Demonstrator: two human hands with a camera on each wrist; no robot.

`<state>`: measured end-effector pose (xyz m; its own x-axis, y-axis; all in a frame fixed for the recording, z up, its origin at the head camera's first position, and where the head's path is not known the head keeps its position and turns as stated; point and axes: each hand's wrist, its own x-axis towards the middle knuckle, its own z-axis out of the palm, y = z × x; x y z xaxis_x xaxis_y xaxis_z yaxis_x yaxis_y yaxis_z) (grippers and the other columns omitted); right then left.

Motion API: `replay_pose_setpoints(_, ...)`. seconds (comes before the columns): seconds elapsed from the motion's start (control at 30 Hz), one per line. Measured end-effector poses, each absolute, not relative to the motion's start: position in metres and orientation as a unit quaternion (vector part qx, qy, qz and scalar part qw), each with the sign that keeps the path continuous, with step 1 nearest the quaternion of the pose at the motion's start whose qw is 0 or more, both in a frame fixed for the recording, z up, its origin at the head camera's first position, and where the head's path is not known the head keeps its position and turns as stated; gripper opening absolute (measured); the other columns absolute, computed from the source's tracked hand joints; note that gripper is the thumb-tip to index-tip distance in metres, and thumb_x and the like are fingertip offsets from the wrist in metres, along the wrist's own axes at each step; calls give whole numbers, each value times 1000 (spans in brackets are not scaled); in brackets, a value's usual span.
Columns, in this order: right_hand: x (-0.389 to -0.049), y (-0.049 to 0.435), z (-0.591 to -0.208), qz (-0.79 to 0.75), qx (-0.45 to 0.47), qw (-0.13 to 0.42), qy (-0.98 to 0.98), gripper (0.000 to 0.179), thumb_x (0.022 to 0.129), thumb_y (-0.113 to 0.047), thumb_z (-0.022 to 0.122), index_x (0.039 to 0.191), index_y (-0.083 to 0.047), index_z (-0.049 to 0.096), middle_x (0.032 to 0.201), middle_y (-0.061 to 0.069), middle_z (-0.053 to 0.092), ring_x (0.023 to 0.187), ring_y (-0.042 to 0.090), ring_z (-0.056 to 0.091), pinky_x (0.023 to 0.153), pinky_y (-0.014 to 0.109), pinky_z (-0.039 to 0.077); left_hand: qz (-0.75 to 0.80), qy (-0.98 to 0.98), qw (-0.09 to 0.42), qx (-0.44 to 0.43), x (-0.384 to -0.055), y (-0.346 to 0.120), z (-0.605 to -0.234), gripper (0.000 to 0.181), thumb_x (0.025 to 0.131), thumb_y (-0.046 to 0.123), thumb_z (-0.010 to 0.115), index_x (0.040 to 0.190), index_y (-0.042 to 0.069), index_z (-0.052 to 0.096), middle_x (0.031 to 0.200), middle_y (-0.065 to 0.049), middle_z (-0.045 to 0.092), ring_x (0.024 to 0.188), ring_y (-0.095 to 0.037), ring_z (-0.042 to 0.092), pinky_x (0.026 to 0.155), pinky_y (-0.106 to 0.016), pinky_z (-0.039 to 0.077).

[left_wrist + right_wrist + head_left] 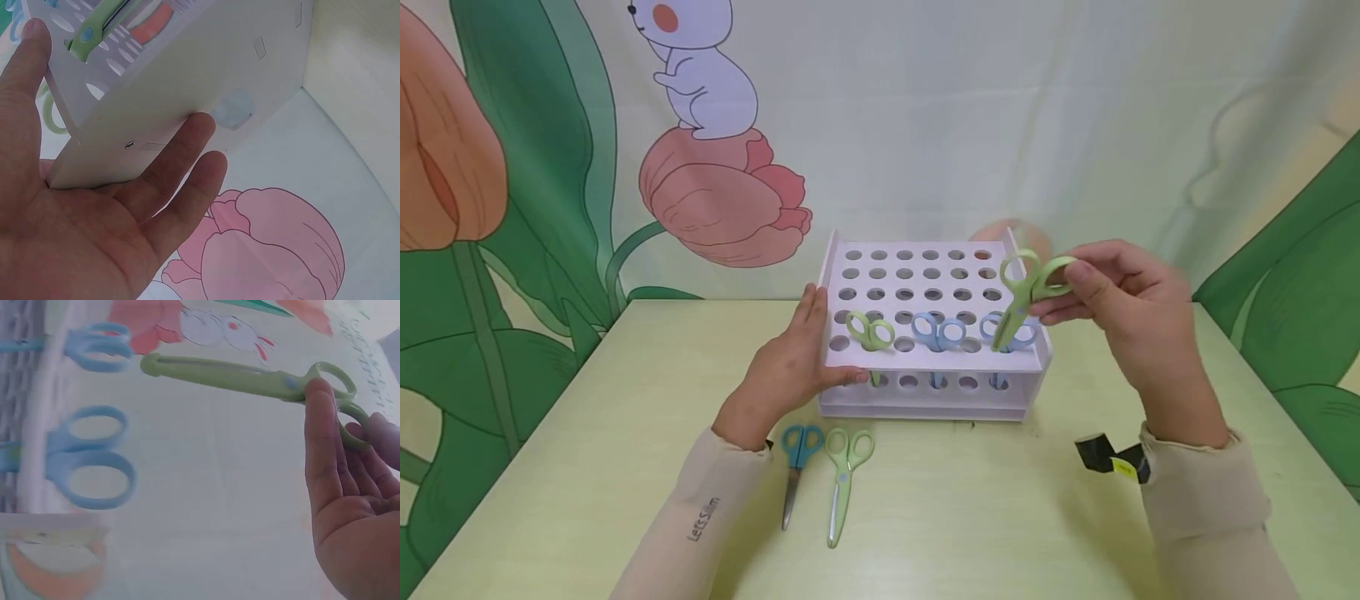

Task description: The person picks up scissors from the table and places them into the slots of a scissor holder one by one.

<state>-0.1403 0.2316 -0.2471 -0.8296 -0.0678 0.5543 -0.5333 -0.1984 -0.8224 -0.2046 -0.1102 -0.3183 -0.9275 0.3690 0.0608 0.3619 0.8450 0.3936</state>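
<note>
My right hand [1138, 312] pinches a pair of light green scissors [231, 378] by one handle loop, above the rack's right front; their blades slant down, apart from it. My left hand [786, 367] rests at the left of a white rack [925, 409] with rows of round holes, thumb at the front edge, straight fingers against the side panel [156, 112]. Along the front stand green scissors [871, 342], blue scissors [937, 342] and another blue pair [94, 481], handles up; in the head view the held scissors partly cover that last pair.
Teal-handled scissors [801, 446] and another green pair [842, 479] lie on the pale green table [970, 517] in front of the rack. A curtain printed with flowers and a white animal [715, 87] hangs behind. A black strap piece [1096, 452] shows by my right cuff.
</note>
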Motion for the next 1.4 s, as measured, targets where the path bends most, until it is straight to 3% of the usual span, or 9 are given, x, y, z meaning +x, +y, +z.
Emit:
replay_pose_setpoints(0.2,-148,239,-244,773,228,242,-540,23,97,7,59,110,26,57,94,26,69,73,35,73,74,41,58,204,960,10,192,-204,-109,-319,127,78,55,83,160,-2,3,167,-19,-1,136,-39,45,83,-47,52)
replay_pose_setpoints(0.33,-156,245,-251,775,216,257,-536,26,98,5,60,115,25,57,96,25,66,78,34,74,77,41,57,203,960,10,191,-205,-109,-319,127,79,55,83,160,-3,4,167,-19,-1,136,-40,45,84,-48,52)
replay_pose_setpoints(0.63,-177,243,-272,753,169,219,-598,23,99,-2,62,116,13,64,100,19,68,81,28,75,80,37,56,205,961,11,186,-206,-112,-321,128,78,55,83,160,-2,3,167,-19,-1,133,-40,48,83,-48,52)
replay_pose_setpoints(1.07,-191,245,-288,739,139,170,-637,23,98,-4,64,118,7,69,102,15,72,83,24,75,77,33,57,207,960,9,189,-206,-109,-319,127,78,54,83,160,-2,4,167,-19,-1,134,-39,47,83,-48,52)
replay_pose_setpoints(1.23,-195,246,-293,722,105,163,-664,25,97,-9,67,118,4,71,99,10,74,68,19,72,64,27,57,203,961,13,186,-206,-109,-318,128,78,55,83,160,-2,4,167,-19,-1,133,-39,49,81,-47,52)
replay_pose_setpoints(1.4,-197,245,-297,668,55,159,-725,22,98,-16,69,116,-6,75,95,0,75,44,14,52,44,22,44,201,962,13,186,-206,-109,-318,127,79,54,83,160,-2,4,167,-19,-1,134,-39,47,81,-48,52)
